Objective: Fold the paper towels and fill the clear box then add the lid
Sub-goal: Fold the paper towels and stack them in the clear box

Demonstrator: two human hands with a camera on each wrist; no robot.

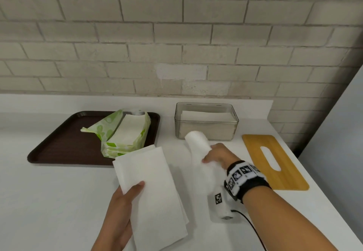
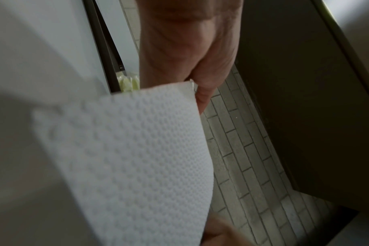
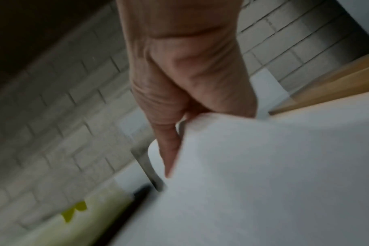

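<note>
My left hand point(image 1: 125, 197) pinches a folded stack of white paper towels point(image 1: 151, 190) above the counter, thumb on top; the embossed paper point(image 2: 126, 158) fills the left wrist view. My right hand point(image 1: 218, 155) grips another white paper towel point(image 1: 198, 146), which curves up in front of the clear box point(image 1: 206, 121); this towel point(image 3: 253, 174) is blurred in the right wrist view. Folded towels lie inside the clear box, which stands uncovered at the back. The wooden lid point(image 1: 273, 162) with a slot lies flat to its right.
A dark brown tray point(image 1: 64, 142) at the left holds an open green towel package point(image 1: 121, 133). A brick wall point(image 1: 176, 34) runs behind the white counter point(image 1: 49, 201). A cable trails from my right wrist camera point(image 1: 221, 205).
</note>
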